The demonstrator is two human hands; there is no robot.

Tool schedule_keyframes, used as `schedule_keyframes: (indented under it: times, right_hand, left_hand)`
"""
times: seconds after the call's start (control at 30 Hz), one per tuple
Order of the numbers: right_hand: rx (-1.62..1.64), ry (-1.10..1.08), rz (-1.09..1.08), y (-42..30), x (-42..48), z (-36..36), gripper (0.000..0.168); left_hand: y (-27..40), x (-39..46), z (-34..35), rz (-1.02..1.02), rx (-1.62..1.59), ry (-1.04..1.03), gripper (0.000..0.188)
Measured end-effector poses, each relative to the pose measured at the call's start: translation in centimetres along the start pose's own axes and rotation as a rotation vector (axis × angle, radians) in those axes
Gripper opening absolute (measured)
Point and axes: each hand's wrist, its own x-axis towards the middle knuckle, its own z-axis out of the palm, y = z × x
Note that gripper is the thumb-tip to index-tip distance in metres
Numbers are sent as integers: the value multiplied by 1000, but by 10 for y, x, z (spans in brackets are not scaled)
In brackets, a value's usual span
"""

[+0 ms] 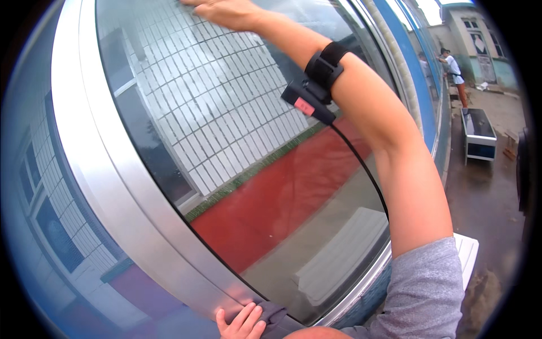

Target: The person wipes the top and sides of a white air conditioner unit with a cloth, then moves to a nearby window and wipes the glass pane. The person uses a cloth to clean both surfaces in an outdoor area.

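My right arm reaches up across a large window pane (pixel 237 140). At the top edge of the view my right hand (pixel 224 12) is against or just in front of the glass. Its fingertips are partly cut off, so whether it holds anything is hidden. Low in the picture, the fingers of my left hand (pixel 241 324) rest at the lower part of the silvery metal window frame (pixel 169 237). A dark grey cloth (pixel 273 315) lies bunched right beside these fingers; whether they grip it is unclear. A black strap with a small cabled device (pixel 313 101) is around my right forearm.
The pane mirrors a tiled wall and a red band. A blue-tinted pane (pixel 63 254) adjoins the frame on the left. A white ridged surface (pixel 465 254) shows behind my sleeve. Farther right are a low table (pixel 478 131), wet ground (pixel 474 195) and another person (pixel 455 74) at the windows.
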Motion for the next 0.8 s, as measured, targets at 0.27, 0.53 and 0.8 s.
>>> schedule_keyframes:
  times: [0.27,0.53,0.8]
  right_hand:
    - [-965,-109,200,191,-93,-47,21]
    - [26,162,205,-44,22,10,36]
    - [-259,292,763,-40,-184,-66,34]
  left_hand:
    - [3,19,3,73,27,44,32]
    - [0,21,4,90,125,146,28]
    - [1,17,-3,80,152,183,29]
